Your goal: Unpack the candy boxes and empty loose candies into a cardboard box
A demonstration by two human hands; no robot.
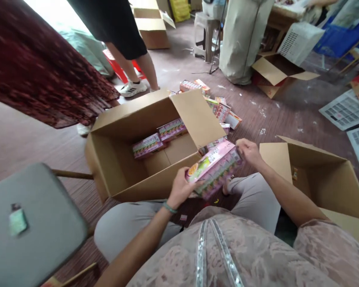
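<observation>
A pink and purple printed snack box [217, 165] is held tilted between my two hands, above my lap and close to the near wall of a large open carton [149, 185]. My left hand [181, 187] grips its left end, and my right hand [249, 153] is closed on its right end. Its lower side is blurred by motion. Inside the carton lie two similar purple boxes, one [148, 146] nearer and another [171, 130] behind it. One cardboard flap [199, 117] stands up at the carton's right side.
Several small printed boxes [223, 111] lie heaped on the floor behind the carton. Another open carton [323, 167] stands at my right. A grey chair [36, 223] with a small green packet [17, 221] is at my left. People stand beyond the carton, near a plastic stool [204, 36].
</observation>
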